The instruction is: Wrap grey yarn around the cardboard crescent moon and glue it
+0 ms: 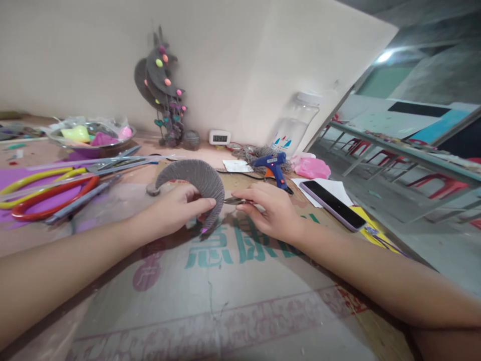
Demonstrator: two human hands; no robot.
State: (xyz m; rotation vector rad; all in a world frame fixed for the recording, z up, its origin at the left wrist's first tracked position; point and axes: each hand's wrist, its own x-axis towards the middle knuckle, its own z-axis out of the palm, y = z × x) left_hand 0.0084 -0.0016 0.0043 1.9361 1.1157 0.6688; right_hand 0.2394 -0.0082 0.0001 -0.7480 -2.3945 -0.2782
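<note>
A crescent wrapped in grey yarn (199, 178) is held above the cardboard by my left hand (188, 208), thumb on its front face and fingers behind. Its lower tip shows a bit of purple, and a small grey piece hangs by the other tip. My right hand (268, 208) pinches a small pointed metal tool (233, 200), its point at the crescent's outer edge. Exactly which kind of tool it is stays partly hidden by the fingers. Behind my right hand lies a blue glue gun (271, 163).
Printed cardboard (180, 306) covers the table. Large scissors (56, 188) and a metal bowl (90, 143) lie left. Behind stand a decorated crescent hanging (161, 80), a ball of yarn (191, 140), a digital clock (220, 137) and a bottle (295, 123). A phone (334, 205) lies right.
</note>
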